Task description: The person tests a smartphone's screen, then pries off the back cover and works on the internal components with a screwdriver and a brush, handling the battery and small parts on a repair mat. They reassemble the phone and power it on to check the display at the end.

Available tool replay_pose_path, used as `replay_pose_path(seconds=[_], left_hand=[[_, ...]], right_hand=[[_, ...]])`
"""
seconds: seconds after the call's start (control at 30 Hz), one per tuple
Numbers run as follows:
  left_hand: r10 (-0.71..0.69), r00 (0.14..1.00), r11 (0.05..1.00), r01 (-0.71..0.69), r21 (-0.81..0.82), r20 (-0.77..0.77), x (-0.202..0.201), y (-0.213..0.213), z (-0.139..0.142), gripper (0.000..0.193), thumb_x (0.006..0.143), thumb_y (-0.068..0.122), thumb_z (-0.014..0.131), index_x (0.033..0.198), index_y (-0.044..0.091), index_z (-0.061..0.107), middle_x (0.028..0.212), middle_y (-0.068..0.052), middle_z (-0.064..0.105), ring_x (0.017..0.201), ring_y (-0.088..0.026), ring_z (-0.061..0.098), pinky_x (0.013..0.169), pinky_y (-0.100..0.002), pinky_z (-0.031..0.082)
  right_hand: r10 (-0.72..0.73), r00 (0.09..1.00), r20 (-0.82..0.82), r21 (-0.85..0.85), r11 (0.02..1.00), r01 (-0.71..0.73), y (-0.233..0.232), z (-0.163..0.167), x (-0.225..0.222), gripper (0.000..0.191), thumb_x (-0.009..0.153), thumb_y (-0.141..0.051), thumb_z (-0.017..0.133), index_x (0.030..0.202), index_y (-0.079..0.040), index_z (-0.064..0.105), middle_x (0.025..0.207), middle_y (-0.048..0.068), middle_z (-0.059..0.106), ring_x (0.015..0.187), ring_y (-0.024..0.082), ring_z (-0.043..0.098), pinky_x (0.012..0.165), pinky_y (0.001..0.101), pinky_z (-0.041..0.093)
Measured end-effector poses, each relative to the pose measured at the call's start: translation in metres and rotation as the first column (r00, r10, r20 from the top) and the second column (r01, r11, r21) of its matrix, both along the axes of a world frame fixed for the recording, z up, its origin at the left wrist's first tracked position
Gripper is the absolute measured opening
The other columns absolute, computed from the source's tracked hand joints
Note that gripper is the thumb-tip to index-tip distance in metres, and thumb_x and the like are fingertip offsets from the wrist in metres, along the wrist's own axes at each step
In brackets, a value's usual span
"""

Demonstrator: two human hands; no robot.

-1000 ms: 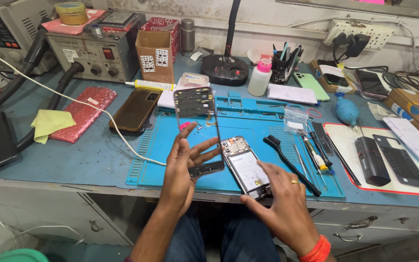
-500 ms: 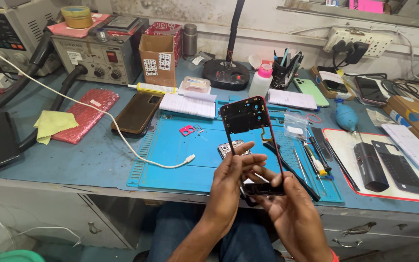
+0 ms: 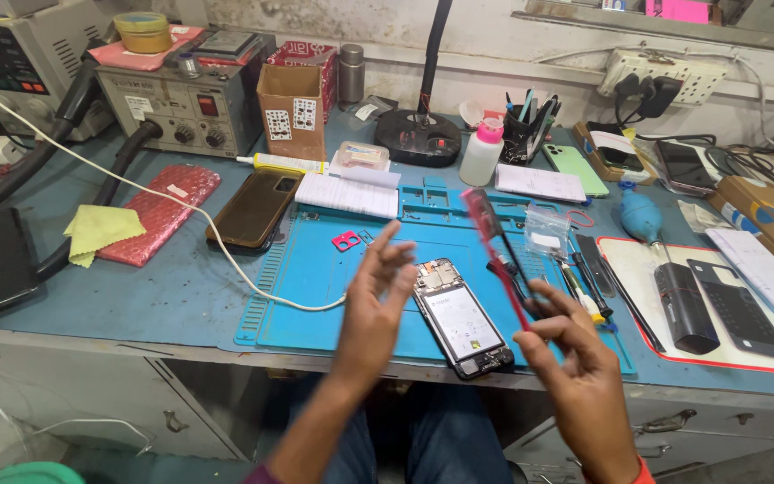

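The right hand is pinching the lower end of a red-edged phone frame between thumb and fingers, holding it edge-on to the camera so it is rising up and to the left from the grip, above the blue work mat. The wrist is angling in from the lower right. The left hand is hovering empty with fingers spread and loosely curled, palm facing right, just left of an opened phone body that is lying flat on the mat. A small red camera bezel is resting further back, near a white cable.
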State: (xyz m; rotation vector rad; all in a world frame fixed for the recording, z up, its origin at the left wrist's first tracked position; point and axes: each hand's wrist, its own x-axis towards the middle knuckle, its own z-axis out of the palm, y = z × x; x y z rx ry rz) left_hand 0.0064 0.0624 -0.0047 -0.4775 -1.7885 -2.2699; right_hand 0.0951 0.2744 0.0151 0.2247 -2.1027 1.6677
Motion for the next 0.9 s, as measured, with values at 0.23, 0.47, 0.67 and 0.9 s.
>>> replay_pose_path(seconds=[0.23,0.47,0.67,0.9], left_hand=[[0.094,0.983,0.863,-0.158,-0.480,-0.155,-0.053,-0.036,0.003,0.061,0.092,0.012,0.065,0.150,0.015,0.047,0.139,-0.015,0.063,0.125,-0.029,0.063,0.101,-0.042,0.051],[0.093,0.987,0.881,-0.144,-0.450,-0.134,-0.052,-0.039,-0.014,0.057,0.093,0.015,0.066,0.148,0.015,0.049,0.136,-0.016,0.065,0.124,-0.028,0.066,0.098,-0.041,0.054],[0.114,0.980,0.883,-0.176,-0.435,-0.165,-0.048,-0.042,-0.009,0.056,0.094,0.016,0.067,0.146,0.014,0.050,0.134,-0.014,0.065,0.122,-0.027,0.066,0.095,-0.041,0.054],[-0.144,0.929,0.794,-0.096,-0.600,-0.340,-0.028,-0.050,0.010,0.063,0.089,0.028,0.079,0.144,0.011,0.055,0.136,-0.014,0.067,0.125,-0.028,0.065,0.106,-0.040,0.051]], right_hand=[[-0.279,0.951,-0.133,0.624,0.722,0.299,-0.035,-0.014,-0.008,0.017,0.079,-0.027,0.079,0.087,-0.013,0.078,0.142,0.019,0.057,0.117,0.038,0.057,0.095,0.0449,0.050],[-0.285,0.948,-0.138,0.774,0.566,0.283,-0.056,-0.008,-0.009,0.060,0.069,-0.040,0.083,0.118,-0.011,0.066,0.126,0.021,0.062,0.109,0.042,0.057,0.088,0.0487,0.044],[-0.187,0.980,0.066,0.764,0.641,0.071,-0.033,-0.001,-0.023,0.053,0.068,-0.032,0.084,0.113,-0.011,0.065,0.107,0.012,0.068,0.100,0.035,0.060,0.090,0.0436,0.046],[0.183,0.893,0.411,0.541,0.740,-0.400,0.027,0.021,-0.058,0.048,0.067,-0.016,0.084,0.106,-0.012,0.057,0.134,0.009,0.064,0.112,0.026,0.061,0.097,0.0360,0.047]])
